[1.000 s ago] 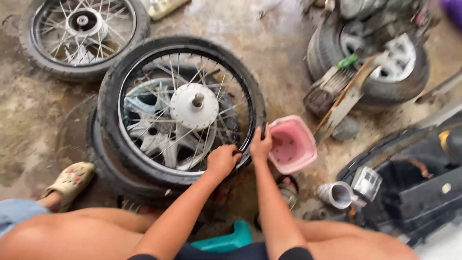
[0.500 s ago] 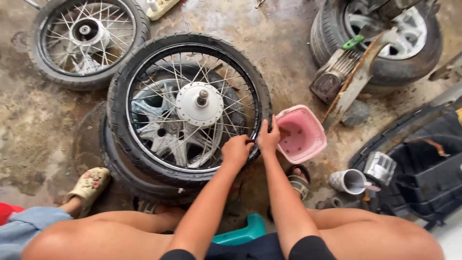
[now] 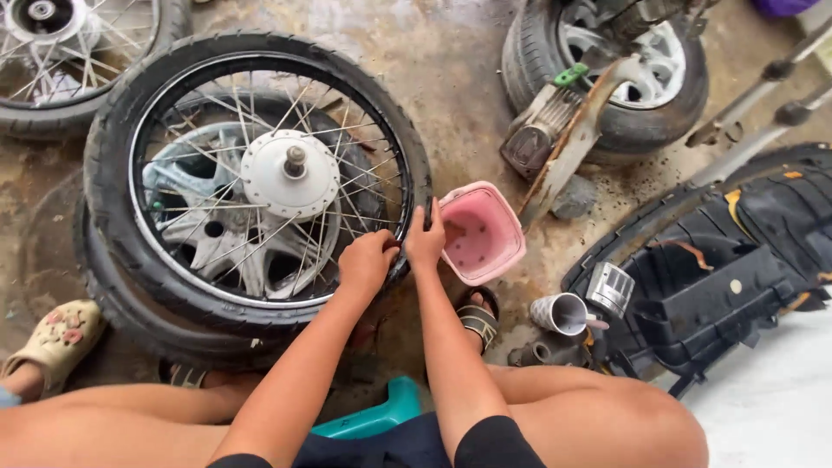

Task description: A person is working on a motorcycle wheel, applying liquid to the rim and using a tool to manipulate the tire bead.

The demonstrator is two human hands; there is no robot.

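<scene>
Both hands have crept further round the spoked wheel's tyre [image 3: 260,65] — left hand [image 3: 368,260] and right hand [image 3: 425,241] side by side, fingers curled on its near-right edge; pink tub [image 3: 481,234] just beside — the pressing goes on.

Soft, even daylight, faint shadows; sharp centre, edges perhaps slightly stretched

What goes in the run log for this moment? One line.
hands: left and right on tyre edge | wheel: flat on another tyre | pink tub: beside right hand
</scene>
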